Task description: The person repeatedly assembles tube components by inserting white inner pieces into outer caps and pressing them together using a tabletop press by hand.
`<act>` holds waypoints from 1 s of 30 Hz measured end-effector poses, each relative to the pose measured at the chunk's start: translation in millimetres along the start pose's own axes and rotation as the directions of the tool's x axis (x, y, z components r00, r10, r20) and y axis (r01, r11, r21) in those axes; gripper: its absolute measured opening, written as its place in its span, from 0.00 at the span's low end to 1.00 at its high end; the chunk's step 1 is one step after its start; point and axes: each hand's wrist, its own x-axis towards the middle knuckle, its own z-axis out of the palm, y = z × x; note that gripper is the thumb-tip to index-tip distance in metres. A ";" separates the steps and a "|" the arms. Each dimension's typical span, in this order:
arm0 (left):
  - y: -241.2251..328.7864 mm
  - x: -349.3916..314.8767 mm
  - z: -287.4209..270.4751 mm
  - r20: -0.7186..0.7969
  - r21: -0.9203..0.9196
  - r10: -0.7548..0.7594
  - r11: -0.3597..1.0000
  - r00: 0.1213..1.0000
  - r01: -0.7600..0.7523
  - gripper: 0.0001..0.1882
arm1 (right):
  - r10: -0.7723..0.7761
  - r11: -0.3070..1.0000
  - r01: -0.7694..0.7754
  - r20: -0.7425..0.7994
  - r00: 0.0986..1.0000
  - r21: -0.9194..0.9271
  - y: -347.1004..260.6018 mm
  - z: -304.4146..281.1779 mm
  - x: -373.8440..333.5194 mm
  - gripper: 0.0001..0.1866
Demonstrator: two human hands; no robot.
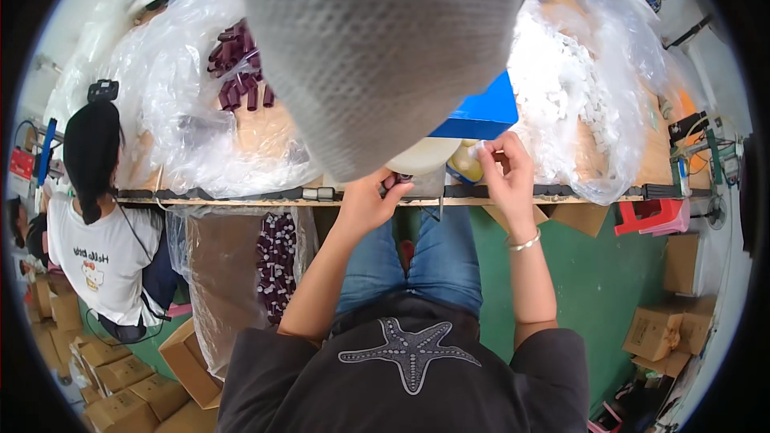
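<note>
The person's left hand (367, 204) is closed round a dark tube (392, 181), just under a pale round thing (425, 155) at the front of the table (592, 152). Only a bit of the tube shows b/c the fingers hide the rest. The right hand (511, 173) pinches a small white bit (480, 149) w/ thumb & finger, near a yellow thing (464, 163) and just below the blue box (486, 111). The hands are apart, w/ the pale round thing btwn them.

A heap of dark tubes (239, 68) lies on plastic on the L side; a heap of white bits (573, 84) lies on the R. Under the table, on the L, a box lined w/ plastic has dark tubes w/ pale ends (277, 265). A grey hat (377, 56) hides the mid part of the table.

The step now is prob. getting one tube & one white bit ready to go together, tho they don't touch yet. The next move would call for a firm L grip, the tube's end turned to face the bit, and the R hand coming over w/o dropping it.
</note>
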 end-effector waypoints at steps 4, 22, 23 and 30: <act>-6.1 -0.4 1.4 0.029 0.011 0.002 1.000 1.000 -0.002 0.09 | 0.125 0.904 -0.133 0.047 0.991 0.406 -14.3 31.3 -12.5 0.07; -11.8 -5.0 -2.3 0.062 0.037 0.008 0.999 0.998 -0.010 0.14 | 0.164 0.904 -0.226 0.195 0.967 0.364 -22.0 59.8 -40.5 0.21; -6.9 -5.5 -5.4 0.036 0.033 0.047 0.998 0.998 -0.048 0.17 | 0.206 0.878 -0.248 0.145 0.968 0.410 -20.5 54.4 -48.7 0.26; 1.0 -20.9 -4.1 -0.180 0.203 0.194 0.967 0.964 -0.156 0.24 | 0.165 0.933 -0.165 0.028 0.986 0.320 -5.3 -9.7 -72.6 0.20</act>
